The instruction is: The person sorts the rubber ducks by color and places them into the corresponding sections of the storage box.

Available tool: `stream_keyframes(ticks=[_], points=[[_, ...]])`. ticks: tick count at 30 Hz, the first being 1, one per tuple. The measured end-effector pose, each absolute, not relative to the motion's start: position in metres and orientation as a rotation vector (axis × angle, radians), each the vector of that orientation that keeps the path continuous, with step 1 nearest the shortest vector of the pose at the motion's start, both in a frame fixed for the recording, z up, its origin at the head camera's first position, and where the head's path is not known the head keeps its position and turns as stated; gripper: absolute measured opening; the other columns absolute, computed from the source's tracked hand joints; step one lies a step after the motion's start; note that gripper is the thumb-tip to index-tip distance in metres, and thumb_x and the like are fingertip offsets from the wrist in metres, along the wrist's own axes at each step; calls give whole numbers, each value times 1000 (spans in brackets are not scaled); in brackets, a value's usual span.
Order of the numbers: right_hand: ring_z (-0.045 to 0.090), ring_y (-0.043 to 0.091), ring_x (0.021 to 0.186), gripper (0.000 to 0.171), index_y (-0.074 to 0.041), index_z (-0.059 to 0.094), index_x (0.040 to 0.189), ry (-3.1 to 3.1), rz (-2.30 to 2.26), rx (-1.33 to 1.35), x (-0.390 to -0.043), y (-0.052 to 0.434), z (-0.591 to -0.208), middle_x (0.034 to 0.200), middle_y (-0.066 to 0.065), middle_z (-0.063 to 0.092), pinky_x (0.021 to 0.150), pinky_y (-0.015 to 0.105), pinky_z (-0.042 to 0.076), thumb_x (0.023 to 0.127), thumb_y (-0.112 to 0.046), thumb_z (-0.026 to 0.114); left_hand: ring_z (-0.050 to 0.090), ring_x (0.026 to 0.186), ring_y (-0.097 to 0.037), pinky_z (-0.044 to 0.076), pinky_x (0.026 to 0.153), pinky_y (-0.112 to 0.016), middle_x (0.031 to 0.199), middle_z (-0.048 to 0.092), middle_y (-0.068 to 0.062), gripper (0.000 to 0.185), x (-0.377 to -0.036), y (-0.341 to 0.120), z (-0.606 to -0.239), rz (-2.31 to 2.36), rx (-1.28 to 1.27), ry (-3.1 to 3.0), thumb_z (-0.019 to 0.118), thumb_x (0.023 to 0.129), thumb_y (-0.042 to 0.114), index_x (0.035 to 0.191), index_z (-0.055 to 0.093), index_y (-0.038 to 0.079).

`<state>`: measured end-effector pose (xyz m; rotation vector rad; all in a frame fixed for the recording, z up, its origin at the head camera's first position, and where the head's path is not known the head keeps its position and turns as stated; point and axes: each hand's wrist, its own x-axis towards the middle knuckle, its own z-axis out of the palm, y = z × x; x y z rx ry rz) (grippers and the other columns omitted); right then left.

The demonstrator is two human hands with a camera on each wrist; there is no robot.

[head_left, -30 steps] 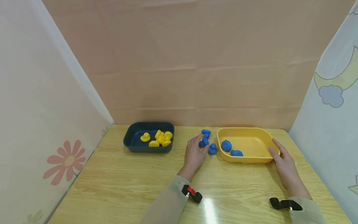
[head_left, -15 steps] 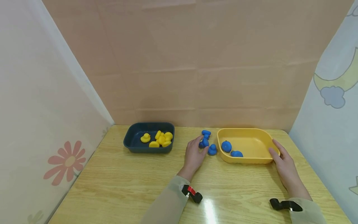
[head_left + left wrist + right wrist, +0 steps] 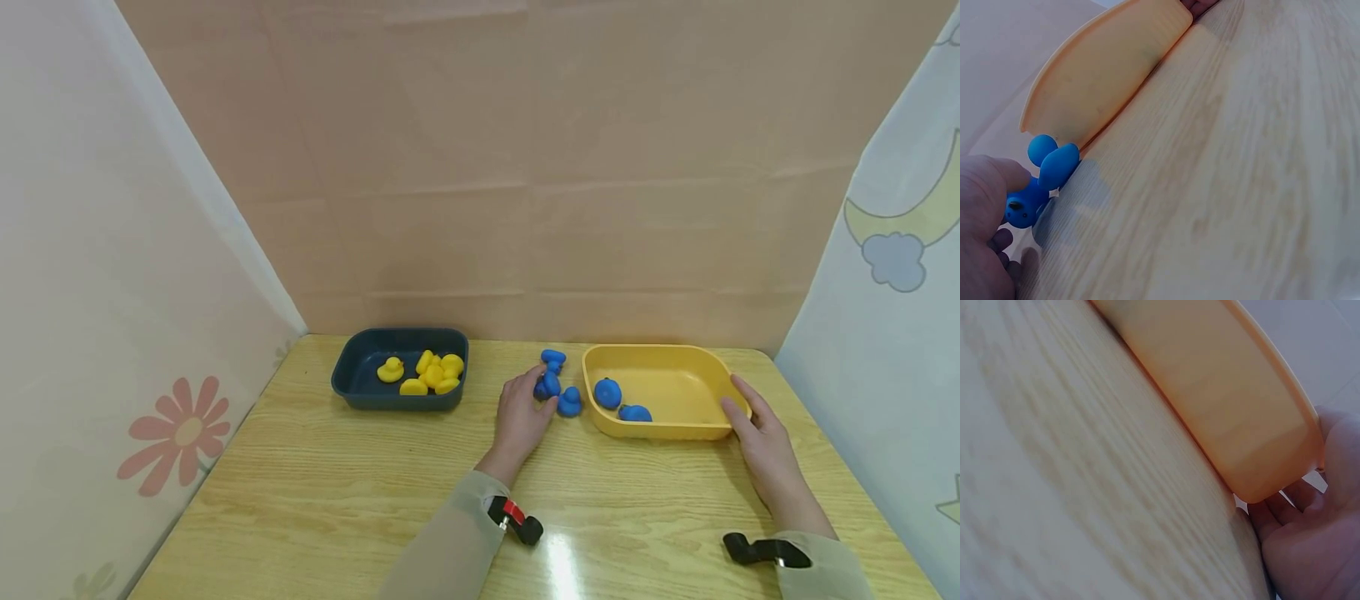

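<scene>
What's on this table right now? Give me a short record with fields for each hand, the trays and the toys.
Left hand: pinches a blue duck on the table.
Right hand: rests against the yellow tray, at its right end.
Yellow tray: two blue ducks inside.
Dark blue tray: several yellow ducks inside.
Loose toys: two more blue ducks on the table between the trays, close to the left hand.

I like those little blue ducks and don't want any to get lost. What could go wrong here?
The left hand pinches one blue duck with two loose ducks right beside it, so its fingers might knock one away. The far duck lies by the table's back edge and could roll off. The right hand only rests against the yellow tray, which might slide.
</scene>
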<state>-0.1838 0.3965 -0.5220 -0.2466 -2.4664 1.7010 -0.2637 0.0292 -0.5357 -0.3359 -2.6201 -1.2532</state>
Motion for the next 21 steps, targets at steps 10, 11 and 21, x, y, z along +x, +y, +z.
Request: stream_keyframes(ticks=[10, 11, 21], points=[[-14, 35, 167, 74, -31, 10, 179, -2482, 1682, -248, -183, 396, -521, 185, 10, -4, 115, 2, 4, 118, -51, 46, 61, 126, -27, 50, 111, -45, 125, 74, -2, 58, -262, 30, -534, -1224, -330, -2624, 87, 99, 16, 153, 64, 15], [-14, 35, 167, 74, -32, 10, 179, -2482, 1684, -249, -183, 396, -521, 185, 10, -4, 113, 1, 5, 118, -51, 46, 61, 125, -26, 50, 110, -44, 124, 74, -2, 59, -261, 30, -534, -1218, -332, -2624, 87, 98, 15, 152, 65, 15], [-15, 34, 167, 74, -32, 9, 179, -2480, 1697, -255, -182, 396, -519, 184, 10, -6, 114, 1, 5, 117, -51, 46, 61, 120, -25, 52, 107, -42, 120, 72, -1, 59, -260, 30, -534, -1167, -327, -2631, 88, 97, 13, 151, 65, 16]])
